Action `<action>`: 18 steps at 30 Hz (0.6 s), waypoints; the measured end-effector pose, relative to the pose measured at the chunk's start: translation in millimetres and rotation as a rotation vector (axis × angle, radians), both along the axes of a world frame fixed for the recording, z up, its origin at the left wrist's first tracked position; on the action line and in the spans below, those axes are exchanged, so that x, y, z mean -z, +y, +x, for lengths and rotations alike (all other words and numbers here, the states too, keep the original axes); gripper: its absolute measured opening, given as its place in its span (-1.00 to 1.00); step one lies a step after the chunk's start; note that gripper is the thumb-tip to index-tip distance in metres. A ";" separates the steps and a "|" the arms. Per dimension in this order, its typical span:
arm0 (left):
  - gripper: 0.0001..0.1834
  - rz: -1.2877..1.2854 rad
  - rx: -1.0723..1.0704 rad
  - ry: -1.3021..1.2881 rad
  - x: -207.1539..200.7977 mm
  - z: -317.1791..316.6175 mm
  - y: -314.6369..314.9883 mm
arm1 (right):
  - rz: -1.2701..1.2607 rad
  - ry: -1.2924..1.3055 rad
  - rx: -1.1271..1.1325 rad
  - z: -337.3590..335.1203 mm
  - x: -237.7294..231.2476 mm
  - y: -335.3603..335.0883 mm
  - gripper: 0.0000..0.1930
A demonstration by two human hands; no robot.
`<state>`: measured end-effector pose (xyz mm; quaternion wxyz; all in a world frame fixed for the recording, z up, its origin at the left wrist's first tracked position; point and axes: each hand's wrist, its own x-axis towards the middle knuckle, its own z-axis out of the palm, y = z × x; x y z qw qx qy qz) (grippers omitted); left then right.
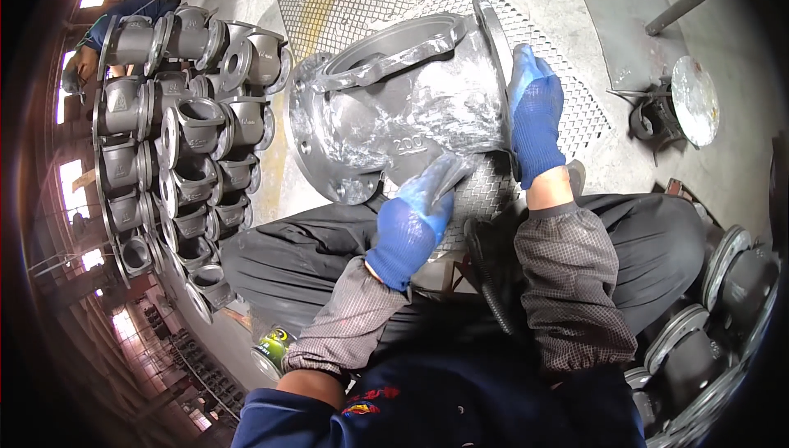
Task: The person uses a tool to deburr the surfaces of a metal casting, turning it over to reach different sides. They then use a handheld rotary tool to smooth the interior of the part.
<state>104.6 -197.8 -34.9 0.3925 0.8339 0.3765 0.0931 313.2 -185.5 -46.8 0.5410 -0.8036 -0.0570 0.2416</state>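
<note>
The large grey valve body (pixel 394 111) is lying on its side on the mesh grating (pixel 567 111), just in front of the person's knees. The left hand (pixel 411 226), in a blue glove, is gripping a flat scraper-like tool (pixel 448 175) and pressing its tip against the lower side of the casting, where pale smears are showing. The right hand (pixel 536 119) is clasping the edge of the end flange (pixel 496 45), steadying the part. For a clean result, the flange grip should be holding firm while the tool is working in short, even strokes. Stacked smaller valve bodies (pixel 181 136) are standing well apart to the left.
</note>
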 end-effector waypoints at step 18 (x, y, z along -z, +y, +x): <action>-0.56 -0.005 -0.659 -0.635 3.4 -50.3 146.5 | 0.121 -0.306 -0.003 -10.8 15.3 -21.0 -0.63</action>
